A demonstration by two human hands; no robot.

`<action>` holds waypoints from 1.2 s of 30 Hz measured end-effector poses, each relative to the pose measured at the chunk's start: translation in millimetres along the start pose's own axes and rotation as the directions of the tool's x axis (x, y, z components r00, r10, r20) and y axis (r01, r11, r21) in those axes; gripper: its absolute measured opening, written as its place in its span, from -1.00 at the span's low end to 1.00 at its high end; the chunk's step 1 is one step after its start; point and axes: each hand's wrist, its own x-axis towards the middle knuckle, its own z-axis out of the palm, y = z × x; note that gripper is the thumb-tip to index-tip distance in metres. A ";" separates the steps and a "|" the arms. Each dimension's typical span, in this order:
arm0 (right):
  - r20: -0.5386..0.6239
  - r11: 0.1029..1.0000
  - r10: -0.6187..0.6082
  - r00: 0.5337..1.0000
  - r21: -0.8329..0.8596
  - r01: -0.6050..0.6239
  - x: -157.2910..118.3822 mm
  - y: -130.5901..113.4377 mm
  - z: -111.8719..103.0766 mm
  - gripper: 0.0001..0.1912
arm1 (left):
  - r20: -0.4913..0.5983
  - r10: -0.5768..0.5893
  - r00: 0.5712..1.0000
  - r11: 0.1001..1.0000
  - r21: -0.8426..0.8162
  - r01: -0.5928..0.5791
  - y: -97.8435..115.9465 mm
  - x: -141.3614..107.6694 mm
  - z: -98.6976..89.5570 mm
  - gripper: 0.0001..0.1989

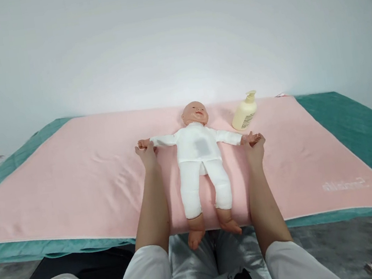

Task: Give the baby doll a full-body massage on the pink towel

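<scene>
A baby doll [198, 144] in a white top and trousers lies face up on a pink mat [108, 183], its arms stretched out to both sides. My left hand [148, 153] is closed around the doll's hand on the left. On the other side my right hand [254, 145] grips the doll's other hand, whose fingers show above mine. The doll's bare feet [196, 232] reach over the front edge of the mat. A grey patch marks the chest of the white top.
A pale yellow pump bottle [245, 113] stands beyond my right hand, beside the doll's arm. Green cloth [361, 118] shows under the mat along the table's sides and front. A white wall [170, 34] rises behind. Below left is a dark surface [86, 266] with a white curved bar.
</scene>
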 end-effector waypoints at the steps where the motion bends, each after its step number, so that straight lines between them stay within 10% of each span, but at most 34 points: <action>1: -0.004 1.000 0.000 1.000 0.010 0.000 0.3 -0.1 0.5 -0.15 | -0.036 -0.033 0.999 0.997 -0.066 0.030 -0.8 0.6 0.5 -0.28; 6: 0.008 0.992 -0.007 1.000 0.128 0.006 0.1 -0.2 8.8 -0.02 | -0.124 -0.038 0.992 0.980 -0.200 0.013 -2.2 -6.4 5.6 -0.23; 12: -0.048 0.960 -0.190 0.981 0.202 0.196 0.0 -8.7 37.6 0.16 | -0.108 0.333 0.937 0.943 0.013 -0.334 -3.3 -22.0 30.7 0.04; 22: 0.021 0.852 -0.522 0.852 0.050 0.521 23.1 -27.5 87.0 -0.25 | 0.229 0.520 0.823 0.718 0.404 -0.567 6.5 -10.3 70.6 -0.10; 36: 0.377 0.879 -0.460 0.804 0.068 0.471 69.4 -20.8 122.5 -0.35 | 0.472 0.229 0.852 0.485 0.703 -0.520 0.3 38.4 99.5 -0.20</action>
